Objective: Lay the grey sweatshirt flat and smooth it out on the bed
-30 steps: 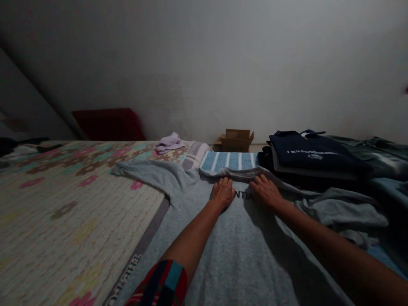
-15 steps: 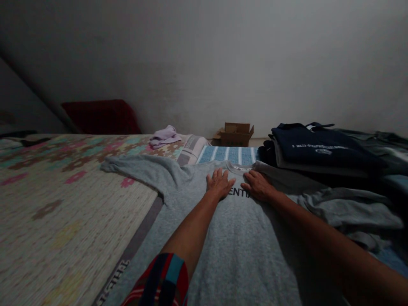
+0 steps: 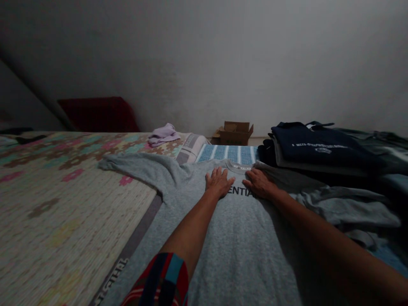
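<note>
A grey T-shirt (image 3: pixel 232 238) with dark lettering lies spread front-up across the bed. My left hand (image 3: pixel 218 181) rests flat on its chest just below the collar, fingers stretched out. My right hand (image 3: pixel 259 182) lies flat beside it on the right of the lettering, fingers also out. Neither hand holds anything. One sleeve (image 3: pixel 134 166) reaches out to the left over a flowered mat (image 3: pixel 63 191).
A stack of folded dark clothes (image 3: pixel 315 146) sits at the right, with crumpled grey cloth (image 3: pixel 344 208) below it. A blue striped cloth (image 3: pixel 228 153), a lilac garment (image 3: pixel 163 134), a small cardboard box (image 3: pixel 235 132) and a dark red cushion (image 3: pixel 97 114) lie further back by the wall.
The shirt's collar end was bunched up under my hands a second ago; now it lies flat and spread. My hands have slid slightly apart, uncovering more of the lettering.
</note>
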A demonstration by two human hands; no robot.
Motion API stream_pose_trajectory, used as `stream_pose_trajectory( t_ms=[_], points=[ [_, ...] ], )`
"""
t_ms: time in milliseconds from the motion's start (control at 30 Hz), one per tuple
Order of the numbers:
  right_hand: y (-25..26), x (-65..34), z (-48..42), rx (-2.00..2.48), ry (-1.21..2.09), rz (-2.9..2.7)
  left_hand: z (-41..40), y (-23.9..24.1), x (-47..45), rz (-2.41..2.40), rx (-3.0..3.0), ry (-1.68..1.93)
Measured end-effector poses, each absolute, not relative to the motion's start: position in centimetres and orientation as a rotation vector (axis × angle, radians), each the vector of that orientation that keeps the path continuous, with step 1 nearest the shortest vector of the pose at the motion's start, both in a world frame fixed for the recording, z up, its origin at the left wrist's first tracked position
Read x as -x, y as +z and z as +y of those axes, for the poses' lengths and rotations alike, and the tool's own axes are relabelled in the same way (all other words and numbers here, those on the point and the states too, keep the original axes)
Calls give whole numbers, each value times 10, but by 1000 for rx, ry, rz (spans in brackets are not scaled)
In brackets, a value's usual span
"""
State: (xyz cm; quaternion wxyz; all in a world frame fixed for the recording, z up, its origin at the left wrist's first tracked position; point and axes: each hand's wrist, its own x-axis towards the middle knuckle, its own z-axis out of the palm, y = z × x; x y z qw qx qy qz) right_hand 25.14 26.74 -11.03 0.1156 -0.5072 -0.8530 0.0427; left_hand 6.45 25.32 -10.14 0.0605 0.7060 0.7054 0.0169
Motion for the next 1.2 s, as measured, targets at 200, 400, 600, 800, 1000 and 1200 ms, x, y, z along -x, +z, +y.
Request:
stream_pose_trajectory(
  t_ms=[200, 400, 600, 800, 1000, 1200],
  points=[
    [-101, -252, 248, 1514, 41, -2477, 253, -104, -64, 2130, -2167, 70],
    [-101, -261, 245, 1665, 135, -2413, 240, -94, -50, 2191, -2179, 75],
    [-97, -246, 233, 1559, 81, -2448, 227, -93, -12, 2278, -2115, 37],
    [-106, -240, 223, 1535, 121, -2450, 235, -95, -1, 2320, -2071, 53],
    [-109, -242, 224, 1537, 124, -2445, 251, -91, 8, 2369, -2064, 65],
    [-109, -241, 224, 1532, 128, -2431, 270, -80, 15, 2379, -2151, 76]
  ],
)
